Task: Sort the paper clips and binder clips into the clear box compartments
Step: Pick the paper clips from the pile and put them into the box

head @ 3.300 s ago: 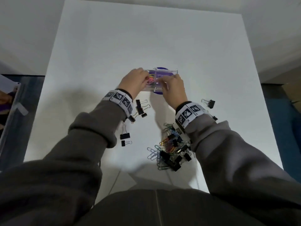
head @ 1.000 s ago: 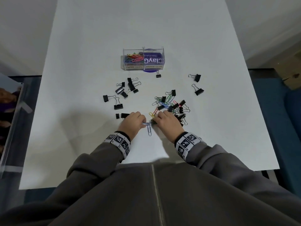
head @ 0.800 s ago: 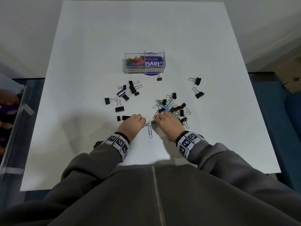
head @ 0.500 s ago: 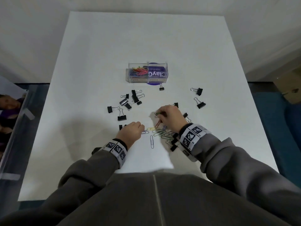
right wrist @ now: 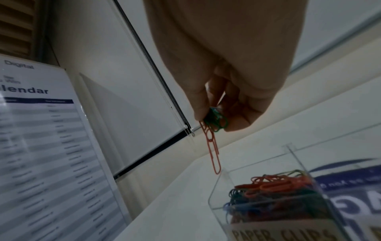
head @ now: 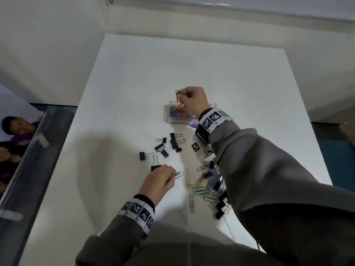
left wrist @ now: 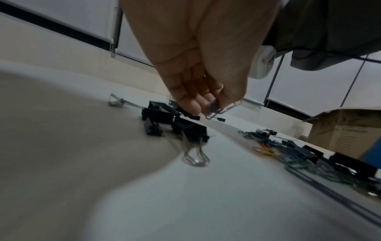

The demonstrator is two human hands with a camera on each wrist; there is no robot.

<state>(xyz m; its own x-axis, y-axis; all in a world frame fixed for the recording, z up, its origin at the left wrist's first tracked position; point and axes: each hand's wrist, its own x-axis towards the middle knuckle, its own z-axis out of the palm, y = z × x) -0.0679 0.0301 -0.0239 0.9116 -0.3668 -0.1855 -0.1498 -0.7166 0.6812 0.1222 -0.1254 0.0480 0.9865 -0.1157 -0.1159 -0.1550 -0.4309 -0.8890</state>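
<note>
The clear box (head: 167, 114) (right wrist: 255, 164) stands mid-table, its left compartment labelled PAPER CLIPS and heaped with coloured clips (head: 179, 113) (right wrist: 274, 187). My right hand (head: 192, 100) (right wrist: 214, 124) hovers above that compartment and pinches a red paper clip (right wrist: 212, 150) and a green one (right wrist: 216, 122) that dangle over it. Nearer to me, my left hand (head: 163, 179) (left wrist: 212, 107) pinches silver paper clips (head: 177, 175) (left wrist: 218, 109) just above the table. A mixed pile of clips (head: 210, 187) (left wrist: 309, 156) lies under my right forearm.
Several black binder clips (head: 165, 146) (left wrist: 177, 127) are scattered between my left hand and the box. One silver paper clip (head: 191, 203) lies alone near the pile. A glass partition (head: 28, 150) runs along the table's left edge. A cardboard carton (left wrist: 346, 130) stands beyond the table.
My right hand has lifted from the pile and travelled forward to above the box with paper clips. My left hand has risen slightly with its silver clips.
</note>
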